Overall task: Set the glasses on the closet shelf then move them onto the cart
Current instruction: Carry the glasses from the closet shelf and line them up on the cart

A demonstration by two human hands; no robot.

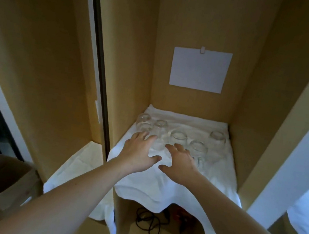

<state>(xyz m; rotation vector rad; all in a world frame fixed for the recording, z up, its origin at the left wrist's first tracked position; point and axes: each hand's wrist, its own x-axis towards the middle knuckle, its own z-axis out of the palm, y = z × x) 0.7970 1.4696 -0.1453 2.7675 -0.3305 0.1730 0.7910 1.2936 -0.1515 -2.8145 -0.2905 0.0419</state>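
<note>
- Five glasses stand on the closet shelf (226,182), on a white cloth (168,188) that covers it and hangs over the front edge.
- They form a loose row: far-left glass (143,122), second glass (159,128), middle glass (178,139), fourth glass (198,150) and, set apart toward the right wall, the right glass (217,138). All look upright with mouths up, though clear glass on white cloth makes their outlines hard to read.
- Something glassy shows just right of the right hand, low on the cloth; I cannot tell whether it is another glass or the foot of the fourth one.
- The left hand (139,152) reaches in over the cloth, fingers (151,137) spread and straight, holding nothing; its fingertips are near the two left glasses.
- The right hand (179,163) is likewise spread and holds nothing, its fingers (181,149) just in front of the middle and fourth glasses.
- Judgement: the first half, setting the glasses on the shelf, looks done or almost done.
- Judgement: the second half seems not yet begun; no cart is in view, and no glass is gripped.
- Left to do: take up the glasses, probably one per hand, and carry each to the cart.
- A paper sheet (200,69) hangs on the back wall; cables (149,221) lie below the shelf.
</note>
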